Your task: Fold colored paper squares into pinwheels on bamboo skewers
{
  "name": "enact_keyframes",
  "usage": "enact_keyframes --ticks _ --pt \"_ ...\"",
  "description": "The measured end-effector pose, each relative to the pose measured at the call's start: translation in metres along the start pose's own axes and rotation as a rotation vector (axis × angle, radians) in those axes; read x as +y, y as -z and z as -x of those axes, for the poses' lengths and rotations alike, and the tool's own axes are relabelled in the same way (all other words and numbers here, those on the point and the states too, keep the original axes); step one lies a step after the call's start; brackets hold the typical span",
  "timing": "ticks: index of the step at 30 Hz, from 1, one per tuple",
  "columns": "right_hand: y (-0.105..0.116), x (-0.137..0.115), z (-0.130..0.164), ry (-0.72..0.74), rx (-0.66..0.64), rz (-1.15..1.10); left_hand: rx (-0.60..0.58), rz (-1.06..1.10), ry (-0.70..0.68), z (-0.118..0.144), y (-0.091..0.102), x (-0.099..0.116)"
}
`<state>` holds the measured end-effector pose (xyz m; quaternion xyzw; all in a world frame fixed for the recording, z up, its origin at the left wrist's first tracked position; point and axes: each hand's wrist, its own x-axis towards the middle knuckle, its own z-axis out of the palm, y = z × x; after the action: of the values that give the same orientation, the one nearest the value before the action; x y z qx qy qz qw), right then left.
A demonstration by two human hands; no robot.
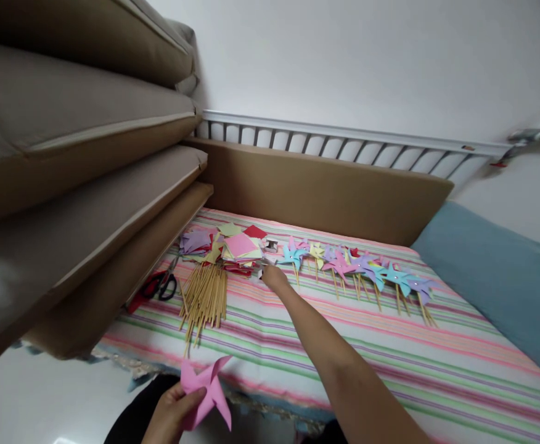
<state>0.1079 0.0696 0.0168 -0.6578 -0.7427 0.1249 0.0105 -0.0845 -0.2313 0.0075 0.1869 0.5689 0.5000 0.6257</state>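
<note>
Nearest the camera, the left hand holds a pink paper pinwheel head over the near edge of the bed, thumb pressed on its middle and fingers behind, so the grip is clamped on the paper. Its blades are curled inward, and no stick shows on it. The right hand reaches across the striped sheet to some small items beside the paper; its fingertips are hidden, so I cannot tell whether they are apart, together or closed on something. As for progress, a row of pinwheels on sticks lies to the right, in pink, blue, purple and yellow, looking complete. The pink head seems partway made, shaped but without its stick. Much material appears left: a spread bundle of bare wooden sticks and, just beyond it, piles of coloured paper squares, flat and unfolded. Of containers, there seems to be only a small box beside the paper, just past the right hand; its contents are too small to make out. Dark-handled scissors lie left of the sticks, near the stacked cushions.
</note>
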Motion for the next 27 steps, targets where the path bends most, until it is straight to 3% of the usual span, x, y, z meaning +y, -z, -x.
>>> enact_keyframes --ticks 7,12,17,21,27 --pt "0.01 0.023 0.019 -0.097 -0.037 -0.264 -0.016 -0.017 -0.014 0.008 -0.006 -0.002" --pt "0.009 0.061 0.075 -0.125 -0.252 -0.429 -0.035 0.017 -0.025 0.015 -0.01 -0.002" --pt "-0.002 0.09 0.122 -0.162 -0.411 -0.484 -0.026 0.028 0.001 0.019 -0.014 -0.02" --pt "-0.012 0.097 0.128 -0.161 -0.338 -0.505 -0.037 0.022 0.008 0.025 -0.02 -0.03" --pt "-0.028 0.096 0.143 -0.105 -0.063 -0.43 -0.002 0.072 -0.012 0.024 -0.021 -0.028"
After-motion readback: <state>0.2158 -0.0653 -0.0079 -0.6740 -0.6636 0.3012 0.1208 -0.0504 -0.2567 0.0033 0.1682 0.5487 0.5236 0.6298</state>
